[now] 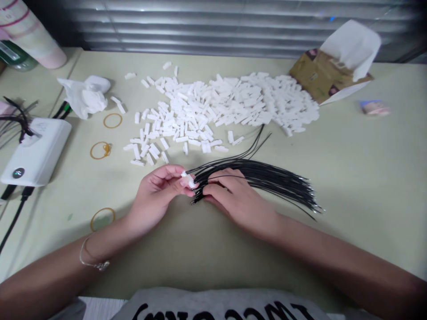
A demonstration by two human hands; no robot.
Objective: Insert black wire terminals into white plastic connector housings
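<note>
Fingers (171, 180) of our left hand (155, 200) pinch a small white plastic piece (188, 180) closely, right at the wire tips for best control; our curled right hand (238, 200) steadies the black wire bundle (263, 178), with loose white pieces (207, 106) beyond the fingertips.

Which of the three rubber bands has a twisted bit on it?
The middle rubber band: a twisted clump sits on its right side, while the upper band and lower band are plain loops.
</note>
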